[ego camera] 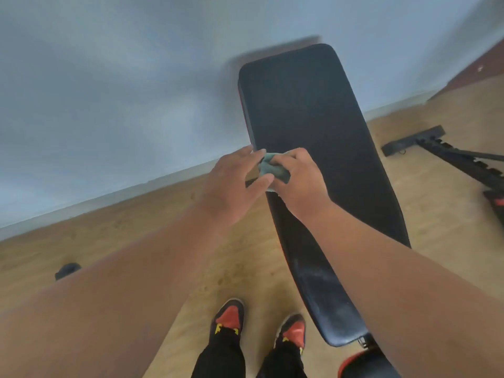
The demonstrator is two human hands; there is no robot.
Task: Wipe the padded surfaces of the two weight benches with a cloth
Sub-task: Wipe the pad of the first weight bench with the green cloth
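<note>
A black padded weight bench (pixel 308 124) with red side trim runs from the wall down toward my feet; its back pad is raised and its lower seat pad (pixel 324 298) looks dusty. A small grey-green cloth (pixel 268 168) is bunched between both hands, over the left edge of the back pad. My left hand (pixel 234 184) pinches the cloth's left side with thumb and fingers. My right hand (pixel 297 178) grips its right side with curled fingers. Part of the cloth is hidden inside the hands.
A second bench's black frame (pixel 441 151) lies on the wooden floor at the right, with a red and black part (pixel 495 200) beside it. A dark object (pixel 66 270) sits on the floor at the left. My red and black shoes (pixel 229 315) stand below. The pale wall is close behind.
</note>
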